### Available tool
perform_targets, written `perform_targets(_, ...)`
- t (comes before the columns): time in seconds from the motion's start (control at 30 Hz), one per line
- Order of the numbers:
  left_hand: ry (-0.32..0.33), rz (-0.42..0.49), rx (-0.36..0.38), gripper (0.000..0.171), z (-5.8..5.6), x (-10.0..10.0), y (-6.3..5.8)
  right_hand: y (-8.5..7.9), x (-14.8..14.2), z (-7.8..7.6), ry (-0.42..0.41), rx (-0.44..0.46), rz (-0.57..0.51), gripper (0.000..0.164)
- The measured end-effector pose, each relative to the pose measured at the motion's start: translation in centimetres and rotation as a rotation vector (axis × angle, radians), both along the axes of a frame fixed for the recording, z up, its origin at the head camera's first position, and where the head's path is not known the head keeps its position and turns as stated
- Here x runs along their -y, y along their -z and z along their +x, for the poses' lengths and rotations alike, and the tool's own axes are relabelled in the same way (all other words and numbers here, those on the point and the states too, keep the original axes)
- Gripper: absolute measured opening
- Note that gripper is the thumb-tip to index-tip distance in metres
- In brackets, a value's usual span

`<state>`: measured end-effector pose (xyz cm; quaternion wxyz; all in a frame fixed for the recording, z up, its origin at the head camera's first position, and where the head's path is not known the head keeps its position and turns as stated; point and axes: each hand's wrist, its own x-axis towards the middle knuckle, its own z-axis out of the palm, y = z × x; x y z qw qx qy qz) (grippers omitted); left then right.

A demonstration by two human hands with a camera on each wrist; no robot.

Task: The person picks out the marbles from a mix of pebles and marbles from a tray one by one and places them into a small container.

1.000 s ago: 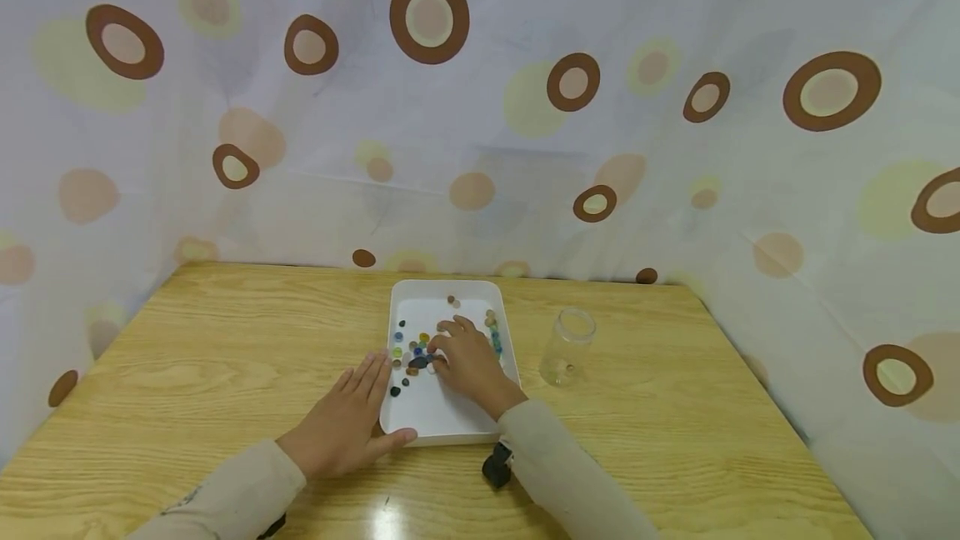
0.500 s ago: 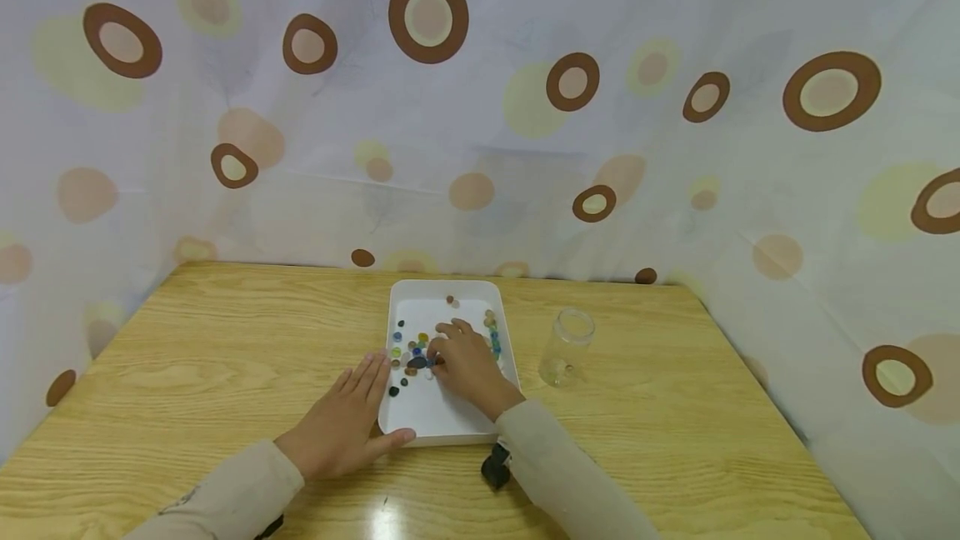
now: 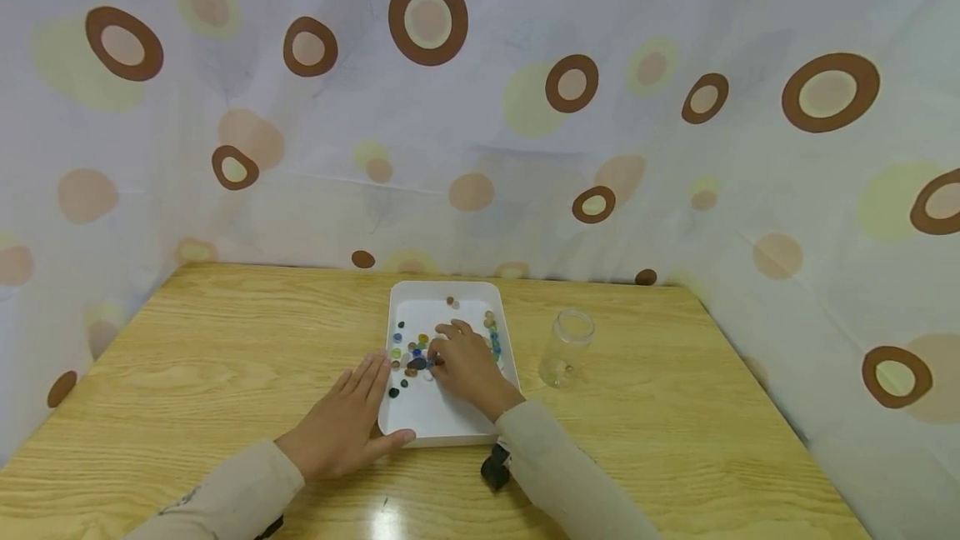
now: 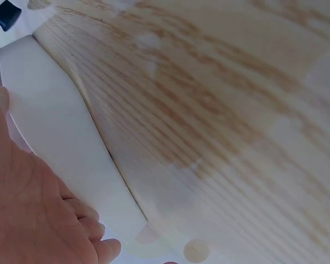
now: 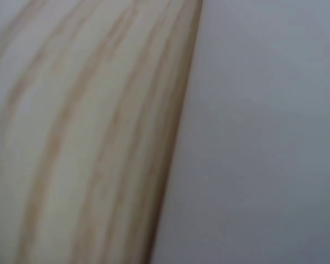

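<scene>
Pebbles (image 3: 417, 363), rounded and many-coloured, lie in the white tray (image 3: 438, 423) in the head view: some lined along its right side, others loosely clustered, so the work looks partway. The right hand (image 3: 468, 365) bends into the cluster; whether it pinches one, I cannot tell. The left hand (image 3: 341, 432), straight-fingered, rests against the tray. Left wrist view: smooth tray, streaky wood-grain surface (image 4: 209, 110). Right wrist view: blurred grain.
</scene>
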<state>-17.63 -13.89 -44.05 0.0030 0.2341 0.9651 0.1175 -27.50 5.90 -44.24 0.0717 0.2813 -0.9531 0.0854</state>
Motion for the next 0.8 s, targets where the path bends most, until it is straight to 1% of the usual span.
perform_targets(0.1,-0.006,-0.006,0.003,0.101,-0.1,0.0,0.3,-0.1,0.0,0.2,0.000,0.006,-0.006,0.009)
perform_targets(0.17,-0.008,-0.005,0.006,0.101,0.0,0.0,0.3,-0.2,-0.1,0.2,-0.005,0.000,-0.018,0.009)
perform_targets(0.4,0.006,-0.005,0.005,0.100,0.2,-0.1,-0.4,-0.6,-0.4,0.2,-0.029,-0.051,-0.053,0.006)
perform_targets(0.63,0.013,0.000,0.015,0.099,0.4,-0.2,-0.9,-1.6,-1.1,0.4,-0.060,-0.058,-0.086,0.008)
perform_targets(0.7,0.010,-0.007,0.015,0.099,0.4,-0.2,-0.9,-2.0,-1.4,0.5,-0.074,-0.057,-0.094,0.009)
perform_targets(0.8,0.007,-0.015,0.015,0.099,0.4,-0.2,-0.8,-2.6,-1.9,0.7,-0.097,-0.079,-0.099,0.012)
